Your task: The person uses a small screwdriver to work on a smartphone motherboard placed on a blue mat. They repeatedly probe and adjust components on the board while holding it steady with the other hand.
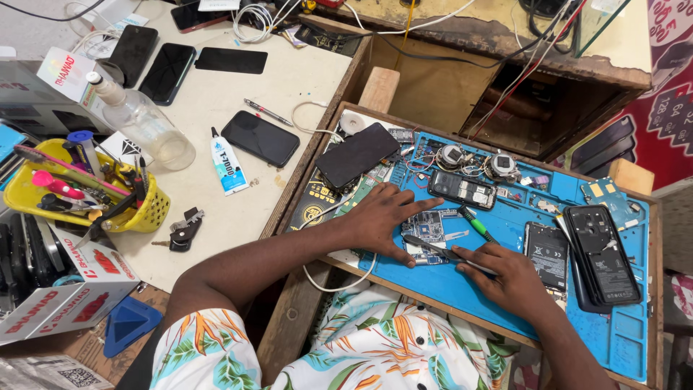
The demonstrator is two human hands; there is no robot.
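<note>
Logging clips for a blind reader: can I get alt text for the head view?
The left hand presses a small circuit board onto a blue work mat while the right hand holds a thin tool to it. Opened phones lie on the mat.

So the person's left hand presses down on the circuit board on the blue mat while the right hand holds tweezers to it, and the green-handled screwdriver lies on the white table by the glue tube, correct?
Not quite. The head view shows the green-handled screwdriver lying on the blue mat, just above the right hand, not by the glue tube. The rest holds: the left hand presses the circuit board while the right holds tweezers to it.
</note>
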